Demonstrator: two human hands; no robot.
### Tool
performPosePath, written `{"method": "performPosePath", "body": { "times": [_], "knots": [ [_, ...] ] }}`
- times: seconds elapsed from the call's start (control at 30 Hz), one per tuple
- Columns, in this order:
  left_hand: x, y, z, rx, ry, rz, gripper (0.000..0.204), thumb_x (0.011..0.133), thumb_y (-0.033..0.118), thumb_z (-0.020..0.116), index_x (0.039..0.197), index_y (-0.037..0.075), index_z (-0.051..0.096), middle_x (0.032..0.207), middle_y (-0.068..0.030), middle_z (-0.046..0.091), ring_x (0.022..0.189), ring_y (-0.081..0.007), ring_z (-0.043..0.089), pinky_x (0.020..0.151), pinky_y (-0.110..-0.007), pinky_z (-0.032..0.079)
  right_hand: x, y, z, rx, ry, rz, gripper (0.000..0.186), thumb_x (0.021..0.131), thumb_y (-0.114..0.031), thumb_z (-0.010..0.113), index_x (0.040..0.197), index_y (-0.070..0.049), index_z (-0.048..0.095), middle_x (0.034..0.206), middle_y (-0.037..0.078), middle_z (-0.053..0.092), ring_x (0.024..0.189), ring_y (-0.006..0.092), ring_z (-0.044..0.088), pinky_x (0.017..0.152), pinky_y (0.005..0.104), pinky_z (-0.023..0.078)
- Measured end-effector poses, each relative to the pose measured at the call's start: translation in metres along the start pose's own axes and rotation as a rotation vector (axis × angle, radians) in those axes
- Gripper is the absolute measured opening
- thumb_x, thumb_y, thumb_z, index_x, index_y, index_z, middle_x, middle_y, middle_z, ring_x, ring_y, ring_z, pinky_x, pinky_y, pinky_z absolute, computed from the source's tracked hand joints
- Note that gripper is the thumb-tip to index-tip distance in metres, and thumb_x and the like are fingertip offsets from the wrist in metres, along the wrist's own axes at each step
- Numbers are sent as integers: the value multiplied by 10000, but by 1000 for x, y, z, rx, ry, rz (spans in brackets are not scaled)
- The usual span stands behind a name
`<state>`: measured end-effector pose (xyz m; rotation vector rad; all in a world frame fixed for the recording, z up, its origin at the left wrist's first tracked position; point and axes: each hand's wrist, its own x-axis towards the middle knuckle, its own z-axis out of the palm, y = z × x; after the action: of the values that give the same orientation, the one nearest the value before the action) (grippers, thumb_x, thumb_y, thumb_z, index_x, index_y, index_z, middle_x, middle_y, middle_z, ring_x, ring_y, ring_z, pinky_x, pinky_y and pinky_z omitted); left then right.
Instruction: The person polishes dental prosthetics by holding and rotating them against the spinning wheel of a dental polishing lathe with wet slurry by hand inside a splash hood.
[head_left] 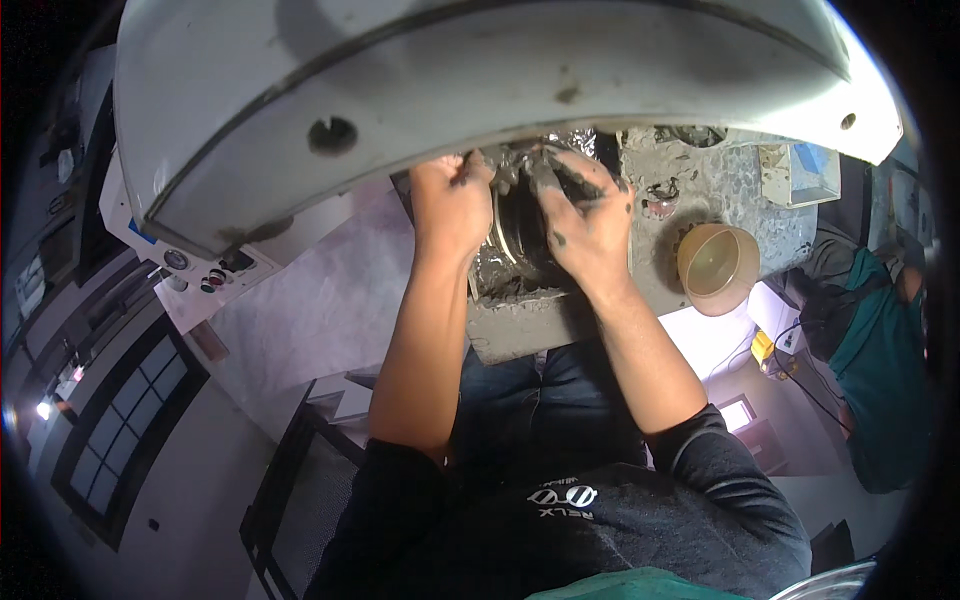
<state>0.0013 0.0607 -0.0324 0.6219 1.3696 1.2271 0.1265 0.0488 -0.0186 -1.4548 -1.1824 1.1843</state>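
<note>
My left hand [452, 200] and my right hand [592, 215] meet over a dark basin with wet grey sludge on its rim [525, 297]. Between their fingertips is a lump of wet grey clay [512, 165], partly hidden. The left fingers are curled and pressed against it. On the right, the fingers bend around its other side, and grey smears mark the skin. Below the hands a round, wheel-like part [515, 235] with a pale curved edge shows inside the basin.
A curved white cover [480, 85] hangs close above the hands. On the muddy worktop [655, 255] stand a yellowish translucent tub [718, 268] and a small box [800, 178] with something blue in it. A control box [215, 280] is at left. Another person in green [880, 360] is at right.
</note>
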Motion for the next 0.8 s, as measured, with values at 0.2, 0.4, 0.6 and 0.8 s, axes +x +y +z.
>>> {"method": "performPosePath", "body": {
  "times": [0.2,0.4,0.6,0.8],
  "knots": [
    [-11,-13,0,50,69,176,162,772,-134,448,754,22,487,694,-9,543,595,-35,470,549,-163,371,-4,-4,-2,-93,-23,-77,222,691,-5,539,889,39,628,841,127,644,747,125,606,680,243,473],
    [-16,-34,12,-184,69,252,143,804,-88,492,939,-41,497,864,-61,585,776,-91,544,712,-202,426,2,-5,-1,-41,9,-83,230,683,10,532,891,39,628,831,139,644,739,159,622,701,257,476],
    [-24,-36,29,-549,142,92,147,798,-128,450,817,13,489,794,-28,561,723,-64,507,693,-206,414,8,-8,-11,-183,-59,-230,260,646,7,536,884,3,638,782,161,627,700,226,631,661,273,478],
    [-21,-29,32,-242,229,129,148,797,-128,439,773,15,471,755,-26,541,677,-54,484,634,-185,391,12,-9,-7,-94,-29,-33,214,693,-10,536,881,21,635,796,139,643,707,154,625,672,258,477]
  ]
}}
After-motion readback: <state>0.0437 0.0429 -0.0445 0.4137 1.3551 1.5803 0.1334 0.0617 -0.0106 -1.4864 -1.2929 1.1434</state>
